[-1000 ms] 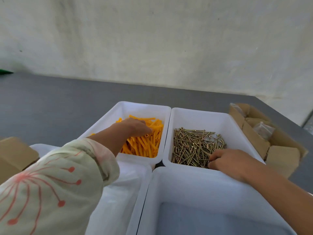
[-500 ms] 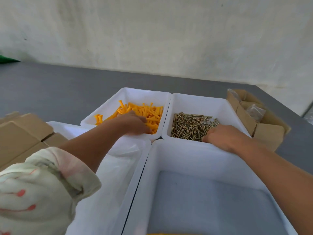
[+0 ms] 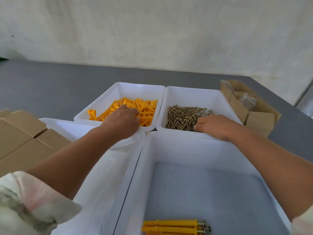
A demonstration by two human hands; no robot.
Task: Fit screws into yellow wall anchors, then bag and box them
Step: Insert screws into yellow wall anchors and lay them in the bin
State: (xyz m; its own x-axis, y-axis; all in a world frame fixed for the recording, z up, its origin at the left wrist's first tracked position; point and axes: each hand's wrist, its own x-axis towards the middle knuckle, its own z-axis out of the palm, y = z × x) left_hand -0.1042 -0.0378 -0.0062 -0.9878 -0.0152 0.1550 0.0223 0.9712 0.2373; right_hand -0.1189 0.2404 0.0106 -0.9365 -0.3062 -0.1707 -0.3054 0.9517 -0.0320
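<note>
Now left hand (image 3: 122,121) sits in light, stiff yellow anchors (image 3: 146,107), right hand (image 3: 216,126) in slick screws (image 3: 183,117), best pinched mid-shaft; either grip hidden, can't tell.

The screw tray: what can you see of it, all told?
The screw tray is a white, glossy plastic-looking rectangular bin with sloped walls, upright on the grey table. A loose pile of brass-coloured screws covers its near floor. It stands close beside the anchor tray on its left. The right hand reaches in, fingers among the screws.
</note>
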